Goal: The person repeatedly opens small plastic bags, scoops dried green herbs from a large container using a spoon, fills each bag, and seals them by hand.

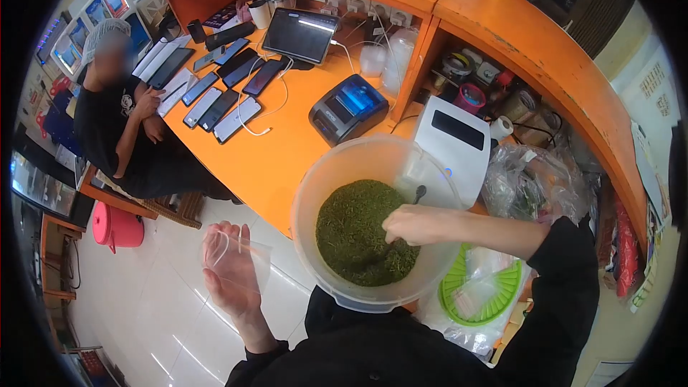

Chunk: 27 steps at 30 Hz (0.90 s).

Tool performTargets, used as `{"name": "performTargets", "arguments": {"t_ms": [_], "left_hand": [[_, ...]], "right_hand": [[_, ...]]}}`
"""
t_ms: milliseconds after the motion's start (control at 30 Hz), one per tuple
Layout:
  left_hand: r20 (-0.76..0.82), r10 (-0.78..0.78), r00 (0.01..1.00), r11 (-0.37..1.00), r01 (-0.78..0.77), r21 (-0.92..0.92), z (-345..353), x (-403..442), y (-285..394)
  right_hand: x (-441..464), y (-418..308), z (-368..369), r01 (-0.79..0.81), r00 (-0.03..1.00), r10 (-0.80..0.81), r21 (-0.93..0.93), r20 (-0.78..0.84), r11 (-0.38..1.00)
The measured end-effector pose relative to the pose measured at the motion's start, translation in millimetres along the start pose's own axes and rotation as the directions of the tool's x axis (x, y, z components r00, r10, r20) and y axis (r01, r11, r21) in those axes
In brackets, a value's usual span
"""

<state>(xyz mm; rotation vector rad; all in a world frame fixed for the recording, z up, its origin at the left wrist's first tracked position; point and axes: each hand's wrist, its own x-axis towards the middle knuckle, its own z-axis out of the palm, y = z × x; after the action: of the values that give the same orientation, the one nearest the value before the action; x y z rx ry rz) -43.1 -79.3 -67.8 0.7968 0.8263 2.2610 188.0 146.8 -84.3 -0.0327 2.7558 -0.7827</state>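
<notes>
A large translucent tub (330, 165) stands at the counter's edge with chopped green herbs (355, 218) in it. Inside the tub, my right hand (405, 225) is closed round a dark spoon; its handle end (421, 191) sticks out above the fist and its lower end is down at the herbs. To the left of the tub, over the floor, my left hand (231, 272) holds a small clear plastic bag (251, 261), with the fingers behind or inside the film; which of the two I cannot tell.
Several phones (228, 120), a tablet (301, 34) and a dark printer (349, 109) lie on the orange counter (265, 165). Right of the tub are a white device (451, 147) and a green basket (448, 294) with plastic bags. A person (118, 107) sits at the left.
</notes>
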Motion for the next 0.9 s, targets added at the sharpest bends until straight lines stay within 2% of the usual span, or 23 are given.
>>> {"name": "performTargets", "arguments": {"t_ms": [267, 400, 433, 533, 633, 800, 900], "left_hand": [[0.008, 0.015, 1.000, 0.999, -0.015, -0.032, 0, 7, 1], [-0.005, 0.030, 1.000, 0.998, -0.031, -0.051, -2, 7, 6], [-0.006, 0.036, 0.999, 0.998, -0.037, -0.060, -3, 7, 8], [-0.164, 0.037, 0.986, 0.999, -0.039, -0.011, -1, 7, 12], [-0.203, 0.023, 0.979, 0.998, -0.036, -0.059, -1, 7, 13], [-0.160, 0.015, 0.987, 0.999, -0.023, -0.048, 0, 10, 12], [-0.130, 0.019, 0.991, 1.000, -0.018, 0.009, 6, 13, 13]], "right_hand": [[13, 11, -27, -0.226, 0.967, 0.156, 0.399, 0.201, 0.889], [25, 25, -21, -0.237, 0.911, 0.071, 0.374, 0.407, 0.897], [27, 25, -22, -0.239, 0.912, 0.072, 0.379, 0.405, 0.894], [27, 22, -25, -0.243, 0.913, 0.077, 0.380, 0.402, 0.892], [26, 19, -26, -0.219, 0.922, 0.069, 0.367, 0.381, 0.904], [23, 23, -19, -0.186, 0.960, 0.071, 0.427, 0.271, 0.885], [23, 22, -25, -0.218, 0.976, 0.192, 0.447, 0.104, 0.867]]}}
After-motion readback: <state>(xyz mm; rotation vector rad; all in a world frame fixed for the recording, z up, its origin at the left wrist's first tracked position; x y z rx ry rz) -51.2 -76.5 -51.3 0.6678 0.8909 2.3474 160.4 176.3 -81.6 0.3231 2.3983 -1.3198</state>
